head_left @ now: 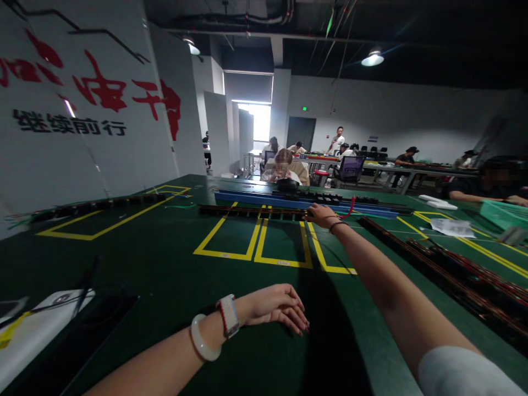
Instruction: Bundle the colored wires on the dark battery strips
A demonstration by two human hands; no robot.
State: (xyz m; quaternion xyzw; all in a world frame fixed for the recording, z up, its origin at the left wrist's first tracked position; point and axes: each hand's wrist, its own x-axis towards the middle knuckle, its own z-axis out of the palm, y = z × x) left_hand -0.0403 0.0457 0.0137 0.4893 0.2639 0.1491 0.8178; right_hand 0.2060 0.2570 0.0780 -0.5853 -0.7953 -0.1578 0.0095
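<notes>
Far out over the green table, my right hand (322, 215) is at the right end of a long, dark brown strip (251, 212) with small parts along it. Its fingers are bent over that end; the fingertips are partly hidden. A red and a green wire (351, 208) stick out just right of this hand. Closer to me, my left hand (275, 308) rests above the tabletop, holding nothing, its fingers loosely bent and apart. Behind the strip lies a long blue tray (264, 199) with black parts in it.
Yellow tape outlines (225, 255) mark the green tabletop (173, 308). More dark strips (412, 258) lie at the right, near a green basket (505, 214). A wired black strip (99, 206) runs along the left edge. A white object (45, 324) sits front left. Several people work beyond.
</notes>
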